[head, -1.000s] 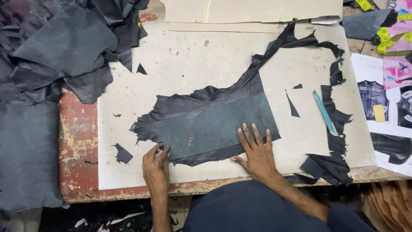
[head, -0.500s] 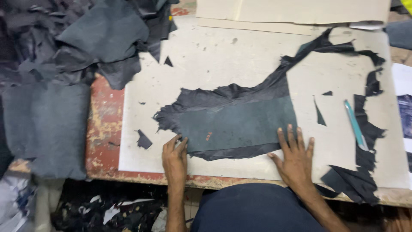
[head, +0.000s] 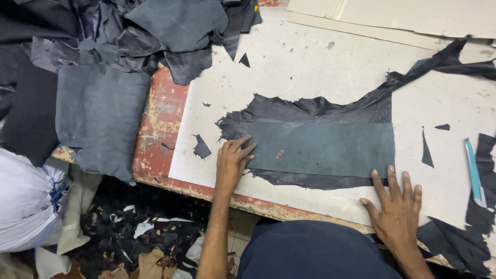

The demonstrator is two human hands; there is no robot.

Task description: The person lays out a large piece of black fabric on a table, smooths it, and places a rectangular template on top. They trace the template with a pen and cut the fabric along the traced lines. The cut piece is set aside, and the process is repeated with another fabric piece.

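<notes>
Looking down from the head camera, the one view on hand, the grey rectangular pattern piece (head: pixel 323 148) serves as the landmark: it lies flat on a ragged dark leather hide (head: pixel 330 111), which spreads over the pale cutting board (head: pixel 310 57). The left hand (head: pixel 231 161) rests at the pattern's left end, fingers loosely spread and pressing down on its corner, pinching nothing. The right hand (head: pixel 398 209) lies flat just below the pattern's right lower corner, fingers fanned wide, fingertips touching the hide's lower edge and gripping nothing. The step in hand looks like settling the pattern on the hide and holding both flat; I judge that whatever comes next calls for steady downward pressure so that neither layer creeps, and for a tool, since both hands are bare. A light blue cutter (head: pixel 474 173) lies right of the pattern, well apart from the right hand. Small offcuts (head: pixel 201 148) sit just left of the pattern, and longer dark scraps (head: pixel 454 243) lie to its lower right. Far to its upper left a heap of dark hides (head: pixel 129 36) drapes over the worn red table edge (head: pixel 160 124). As for containers, only a white sack (head: pixel 26 206) shows, low and well left of the pattern; what it holds cannot be made out.
</notes>
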